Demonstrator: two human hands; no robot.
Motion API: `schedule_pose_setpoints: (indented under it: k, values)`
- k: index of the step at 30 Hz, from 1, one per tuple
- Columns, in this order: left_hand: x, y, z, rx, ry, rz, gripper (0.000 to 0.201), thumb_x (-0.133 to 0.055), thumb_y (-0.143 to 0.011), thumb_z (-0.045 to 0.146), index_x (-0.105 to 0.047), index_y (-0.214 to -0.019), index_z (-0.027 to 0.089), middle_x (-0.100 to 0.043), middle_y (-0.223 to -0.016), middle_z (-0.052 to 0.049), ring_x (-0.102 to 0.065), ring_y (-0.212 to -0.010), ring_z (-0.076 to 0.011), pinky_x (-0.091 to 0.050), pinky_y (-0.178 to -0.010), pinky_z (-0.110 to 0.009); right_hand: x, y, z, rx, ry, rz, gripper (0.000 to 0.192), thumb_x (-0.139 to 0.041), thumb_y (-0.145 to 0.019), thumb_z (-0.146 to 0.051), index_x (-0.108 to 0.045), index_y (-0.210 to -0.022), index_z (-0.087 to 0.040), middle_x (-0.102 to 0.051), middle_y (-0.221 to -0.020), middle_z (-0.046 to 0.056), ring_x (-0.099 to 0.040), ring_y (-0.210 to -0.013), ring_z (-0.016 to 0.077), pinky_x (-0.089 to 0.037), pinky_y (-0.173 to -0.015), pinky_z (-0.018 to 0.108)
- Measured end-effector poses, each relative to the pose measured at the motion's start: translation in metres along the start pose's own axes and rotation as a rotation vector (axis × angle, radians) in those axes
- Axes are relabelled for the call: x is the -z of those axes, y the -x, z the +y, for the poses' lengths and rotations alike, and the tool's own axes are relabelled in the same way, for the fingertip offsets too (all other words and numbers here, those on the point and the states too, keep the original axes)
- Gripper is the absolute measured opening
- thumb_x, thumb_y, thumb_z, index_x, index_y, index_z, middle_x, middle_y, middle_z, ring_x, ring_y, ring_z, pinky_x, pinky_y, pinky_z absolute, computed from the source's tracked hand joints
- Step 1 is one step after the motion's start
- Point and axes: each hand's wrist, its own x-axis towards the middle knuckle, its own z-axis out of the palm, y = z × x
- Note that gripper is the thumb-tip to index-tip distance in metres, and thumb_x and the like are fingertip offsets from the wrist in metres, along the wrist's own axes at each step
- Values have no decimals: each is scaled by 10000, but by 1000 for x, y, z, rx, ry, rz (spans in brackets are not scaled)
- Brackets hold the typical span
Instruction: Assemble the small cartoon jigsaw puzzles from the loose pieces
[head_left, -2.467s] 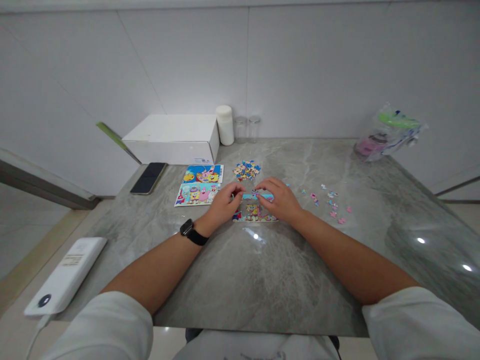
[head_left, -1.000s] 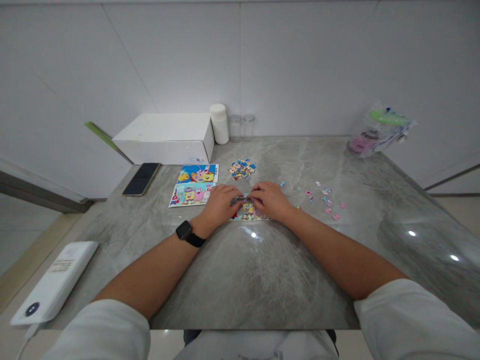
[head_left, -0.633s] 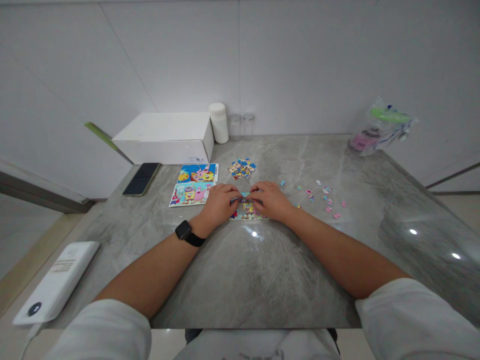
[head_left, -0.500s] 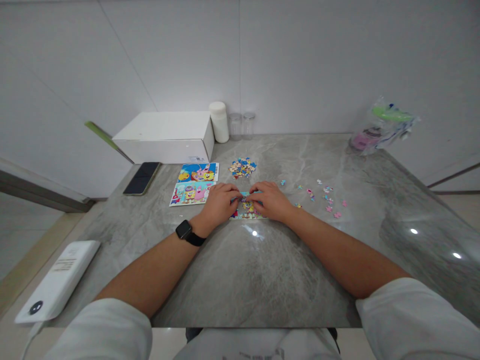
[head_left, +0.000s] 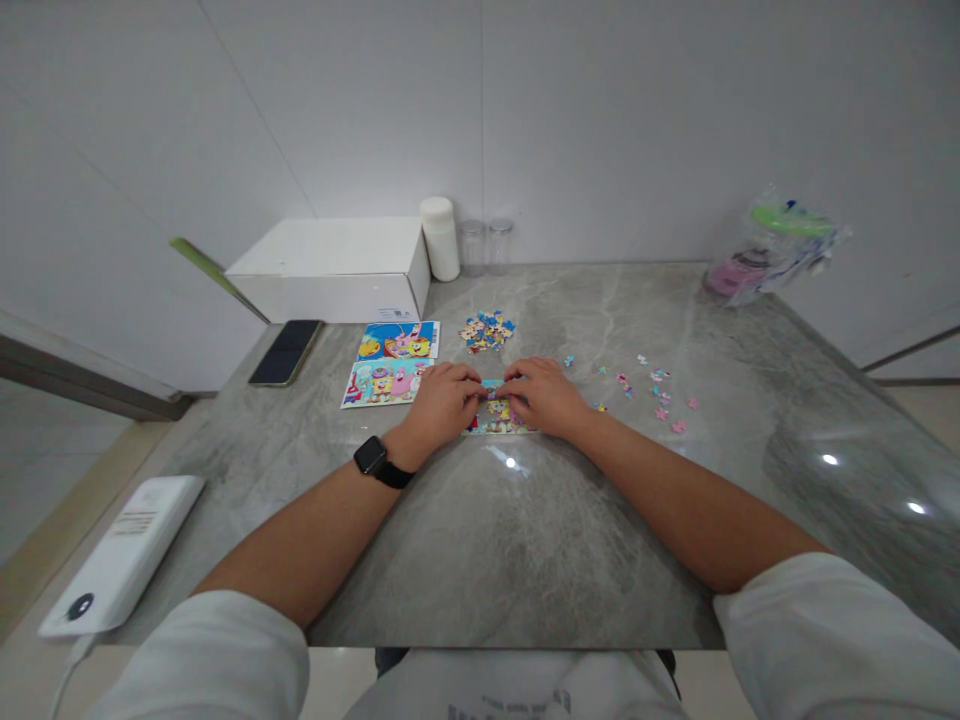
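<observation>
A partly assembled cartoon jigsaw puzzle (head_left: 499, 412) lies flat on the table in front of me, its sides partly covered by my hands. My left hand (head_left: 448, 400) comes over its left side, fingers curled and thumb and forefinger closed at the upper part. From the opposite side my right hand (head_left: 541, 396) reaches in, its fingers closed too. Between the fingertips is a small bluish jigsaw piece (head_left: 492, 392), mostly hidden. Two printed picture cards, a lower one (head_left: 382, 384) and an upper one (head_left: 397, 341), lie left of the puzzle.
Beyond the puzzle is a heap of jigsaw pieces (head_left: 487, 331); loose pieces (head_left: 661, 396) are scattered to the right. A phone (head_left: 286, 353), white box (head_left: 326, 270), white bottle (head_left: 440, 240), two clear jars (head_left: 486, 248), bagged container (head_left: 750, 265) and power bank (head_left: 124, 555) stand around the table (head_left: 517, 550).
Both hands stay at the puzzle with only small finger movements; the fingertips sit slightly apart now, showing more of the puzzle's middle. The whole view has shifted slightly.
</observation>
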Motion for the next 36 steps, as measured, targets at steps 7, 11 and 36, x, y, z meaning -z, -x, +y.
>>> schedule_pose_setpoints:
  k: [7,11,36]
  values:
    - [1,1,0,-13,-21,-4,277,-618,-915,159,-842,-1020,286,-763,-1140,-58,-623,-1059,-278,-455,-992,-497,1,0,-1,7,-11,-12,254,-678,-914,-177,-843,-1081,-275,-729,-1114,85,-617,-1065,272,-413,-986,449]
    - [2,1,1,-15,-26,-10,273,-624,-916,163,-842,-1016,293,-759,-1138,-61,-618,-1056,-281,-449,-999,-505,0,0,-1,10,-14,-7,250,-679,-917,-184,-839,-1085,-276,-727,-1123,87,-616,-1075,273,-409,-995,451]
    - [6,-1,6,-11,-92,-47,271,-589,-931,164,-811,-1065,241,-769,-1125,-60,-640,-1047,-274,-480,-979,-489,2,-1,-4,-6,3,-80,278,-644,-949,-210,-825,-1153,-263,-727,-1158,89,-611,-1116,268,-382,-1024,422]
